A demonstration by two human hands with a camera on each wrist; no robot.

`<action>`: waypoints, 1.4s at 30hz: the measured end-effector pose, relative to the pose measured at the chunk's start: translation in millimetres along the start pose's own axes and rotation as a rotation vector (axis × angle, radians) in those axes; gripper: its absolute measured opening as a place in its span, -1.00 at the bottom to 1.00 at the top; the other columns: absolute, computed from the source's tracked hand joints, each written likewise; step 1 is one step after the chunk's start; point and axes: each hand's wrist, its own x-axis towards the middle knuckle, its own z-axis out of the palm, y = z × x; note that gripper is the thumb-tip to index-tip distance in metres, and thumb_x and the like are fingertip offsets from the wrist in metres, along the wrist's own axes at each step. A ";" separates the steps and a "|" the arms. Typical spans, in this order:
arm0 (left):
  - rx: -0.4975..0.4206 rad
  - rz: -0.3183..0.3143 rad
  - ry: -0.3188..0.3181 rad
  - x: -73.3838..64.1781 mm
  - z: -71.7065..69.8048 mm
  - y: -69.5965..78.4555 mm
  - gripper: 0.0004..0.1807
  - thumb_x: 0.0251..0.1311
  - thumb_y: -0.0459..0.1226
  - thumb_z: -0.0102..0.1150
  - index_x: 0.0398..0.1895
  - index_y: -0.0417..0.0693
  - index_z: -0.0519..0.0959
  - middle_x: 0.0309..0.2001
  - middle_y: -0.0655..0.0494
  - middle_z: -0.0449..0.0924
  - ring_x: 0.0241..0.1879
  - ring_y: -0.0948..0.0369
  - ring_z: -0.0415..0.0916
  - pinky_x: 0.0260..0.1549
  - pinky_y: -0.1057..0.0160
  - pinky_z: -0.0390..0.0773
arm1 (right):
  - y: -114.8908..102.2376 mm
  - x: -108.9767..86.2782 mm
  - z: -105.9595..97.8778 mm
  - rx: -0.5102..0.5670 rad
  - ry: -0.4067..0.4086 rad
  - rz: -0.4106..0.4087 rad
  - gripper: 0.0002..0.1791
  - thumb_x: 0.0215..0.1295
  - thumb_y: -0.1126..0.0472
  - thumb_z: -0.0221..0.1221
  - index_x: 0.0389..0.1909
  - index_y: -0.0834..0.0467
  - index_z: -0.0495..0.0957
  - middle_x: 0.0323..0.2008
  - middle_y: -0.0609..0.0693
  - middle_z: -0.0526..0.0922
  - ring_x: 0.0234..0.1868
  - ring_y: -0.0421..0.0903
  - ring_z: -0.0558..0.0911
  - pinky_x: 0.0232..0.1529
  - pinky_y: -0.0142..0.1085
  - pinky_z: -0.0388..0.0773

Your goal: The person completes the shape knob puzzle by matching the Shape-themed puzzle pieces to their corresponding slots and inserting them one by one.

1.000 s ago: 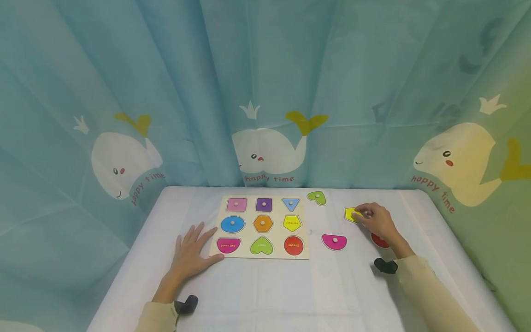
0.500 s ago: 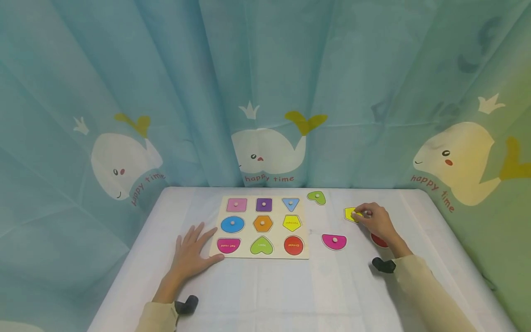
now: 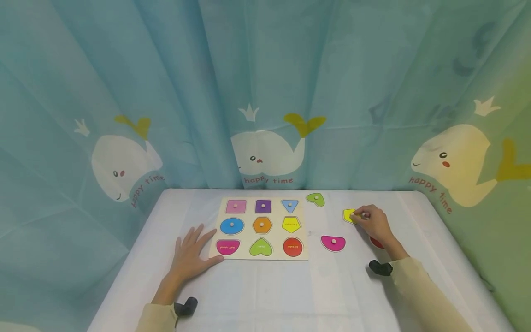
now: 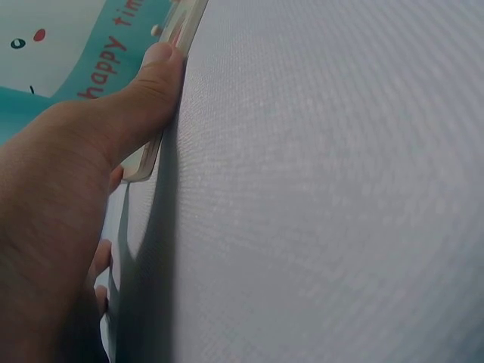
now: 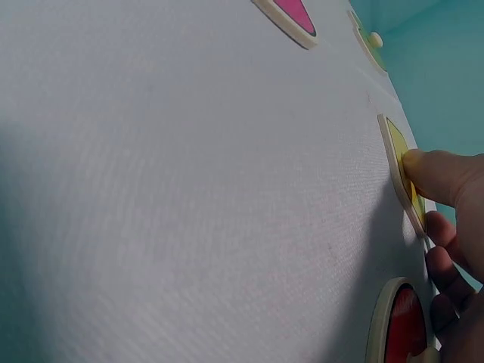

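Note:
In the head view, my right hand pinches the knob of a yellow pentagon puzzle piece on the right part of the table. The right wrist view has the thumb pressed at this pentagon, with the piece close over the cloth. My left hand lies with fingers spread beside the wooden puzzle board, thumb and index fingertip at its left edge. The left wrist view gives the thumb against the board's side. On the board, the printed pentagon recess holds no piece.
Loose knobbed pieces lie right of the board: a green heart, a magenta half round and a red circle, partly hidden by the right wrist. Several knobbed shapes, including a blue oval, sit in the board. A curtain hangs behind the table.
My right hand and sleeve have shifted slightly left, fingers still at the pentagon's knob. The head view has moved a little. My left hand stays in place.

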 end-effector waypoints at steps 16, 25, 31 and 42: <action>-0.001 0.013 0.009 -1.9 2.9 -1.5 -0.02 0.01 0.30 0.37 0.50 0.13 0.39 0.56 -0.22 0.15 0.55 -0.30 -0.07 0.34 -0.58 -0.18 | -23.3 -5.1 8.5 0.086 0.092 -0.092 -0.80 0.30 0.30 0.35 -0.17 0.38 0.70 0.01 0.37 0.59 0.04 0.33 0.56 0.08 0.22 0.50; -0.005 0.009 0.008 -1.9 1.9 -0.6 -0.02 0.00 0.30 0.37 0.50 0.12 0.40 0.56 -0.23 0.15 0.55 -0.31 -0.07 0.34 -0.59 -0.17 | -64.5 -7.4 32.1 0.162 0.051 -0.098 -0.81 0.32 0.28 0.34 -0.13 0.29 0.74 0.03 0.28 0.59 0.04 0.27 0.54 0.05 0.18 0.51; 0.000 0.013 0.017 -1.8 1.0 0.6 -0.02 0.00 0.30 0.38 0.49 0.12 0.40 0.56 -0.23 0.15 0.55 -0.31 -0.07 0.34 -0.58 -0.17 | -81.1 -10.3 54.9 0.212 0.024 -0.077 -0.78 0.32 0.20 0.37 -0.07 0.19 0.76 0.11 0.20 0.57 0.08 0.19 0.53 0.11 0.13 0.57; 0.002 0.025 0.028 -1.7 -1.4 1.6 -0.03 0.01 0.29 0.38 0.48 0.10 0.41 0.54 -0.26 0.17 0.53 -0.34 -0.04 0.32 -0.61 -0.15 | -107.0 -17.8 75.4 0.246 -0.039 -0.069 -0.79 0.35 0.20 0.33 -0.04 0.11 0.70 0.11 0.16 0.61 0.08 0.19 0.57 0.09 0.09 0.62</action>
